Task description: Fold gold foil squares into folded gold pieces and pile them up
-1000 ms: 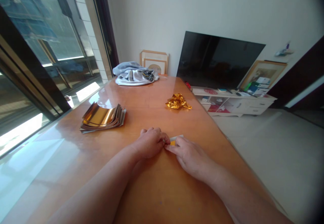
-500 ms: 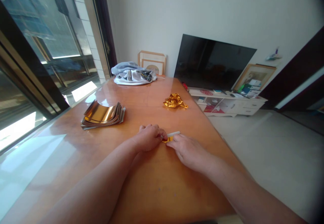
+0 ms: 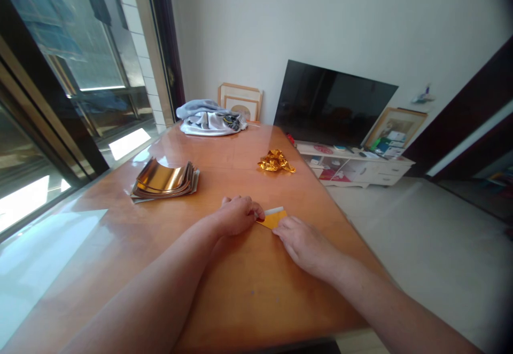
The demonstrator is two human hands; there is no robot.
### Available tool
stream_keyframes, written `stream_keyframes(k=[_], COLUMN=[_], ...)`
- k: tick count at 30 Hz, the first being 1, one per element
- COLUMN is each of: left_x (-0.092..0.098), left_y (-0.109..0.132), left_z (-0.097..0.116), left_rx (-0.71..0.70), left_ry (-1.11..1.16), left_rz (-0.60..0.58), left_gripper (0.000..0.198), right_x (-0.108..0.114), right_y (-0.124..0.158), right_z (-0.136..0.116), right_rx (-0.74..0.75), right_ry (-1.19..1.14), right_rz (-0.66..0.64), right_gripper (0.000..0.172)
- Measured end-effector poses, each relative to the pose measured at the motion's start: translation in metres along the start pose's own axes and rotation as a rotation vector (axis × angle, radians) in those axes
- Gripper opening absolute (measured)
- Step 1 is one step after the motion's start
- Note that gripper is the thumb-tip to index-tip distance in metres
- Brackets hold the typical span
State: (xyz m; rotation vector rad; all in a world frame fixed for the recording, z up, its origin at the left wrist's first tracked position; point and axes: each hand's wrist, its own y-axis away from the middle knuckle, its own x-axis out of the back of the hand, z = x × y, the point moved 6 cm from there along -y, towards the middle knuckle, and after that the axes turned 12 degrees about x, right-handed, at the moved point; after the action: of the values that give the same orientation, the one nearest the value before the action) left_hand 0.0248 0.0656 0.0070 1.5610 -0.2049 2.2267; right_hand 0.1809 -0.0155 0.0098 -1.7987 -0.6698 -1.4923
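Observation:
A small piece of gold paper [image 3: 274, 219] with a whitish strip along its far edge lies on the wooden table [image 3: 232, 290], and looks folded. My left hand [image 3: 239, 216] has its fingers curled together on the paper's left end. At the right end, the bent fingers of my right hand [image 3: 300, 241] hold the lower corner; the fingertips are partly hidden. Farther off to the left rests a stack of shiny gold sheets [image 3: 164, 180], curved upward at the ends. Beyond my hands sits crumpled gold foil [image 3: 276, 160].
Bundled grey-white cloth [image 3: 210, 122] lies at the table's far end. Past the table's right edge stand a low white cabinet [image 3: 360, 170] and a large dark television [image 3: 332, 103]. A glass sliding door [image 3: 52, 119] runs along the left side.
My right hand has slid slightly right and nearer to me along the paper, so more of its gold face shows. The left hand keeps its place. The view has shifted a little.

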Motion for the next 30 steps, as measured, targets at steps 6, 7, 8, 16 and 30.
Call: stream_keyframes(k=[6, 7, 8, 16, 30], left_x=[0.0015, 0.0019, 0.0022, 0.0, -0.0018], left_y=[0.0021, 0.0025, 0.0029, 0.0, -0.0034], left_z=[-0.0013, -0.0012, -0.0008, -0.0001, -0.0026], left_rx=[-0.011, -0.01, -0.008, 0.072, 0.087], left_ry=[0.023, 0.028, 0.033, 0.056, 0.077], left_rz=[-0.003, -0.002, -0.001, 0.039, 0.047], left_gripper=[0.034, 0.034, 0.033, 0.024, 0.024], right_x=[0.0006, 0.0009, 0.0011, 0.0014, 0.0056], right_y=[0.0002, 0.0, -0.0002, -0.0012, -0.0029], right_z=[-0.0016, -0.0018, -0.002, -0.0035, -0.0041], right_rx=[-0.016, -0.024, -0.031, -0.064, -0.09], right_ry=[-0.009, -0.005, -0.004, -0.034, 0.017], right_rz=[0.008, 0.005, 0.004, 0.021, -0.013], right_gripper=[0.024, 0.025, 0.025, 0.026, 0.025])
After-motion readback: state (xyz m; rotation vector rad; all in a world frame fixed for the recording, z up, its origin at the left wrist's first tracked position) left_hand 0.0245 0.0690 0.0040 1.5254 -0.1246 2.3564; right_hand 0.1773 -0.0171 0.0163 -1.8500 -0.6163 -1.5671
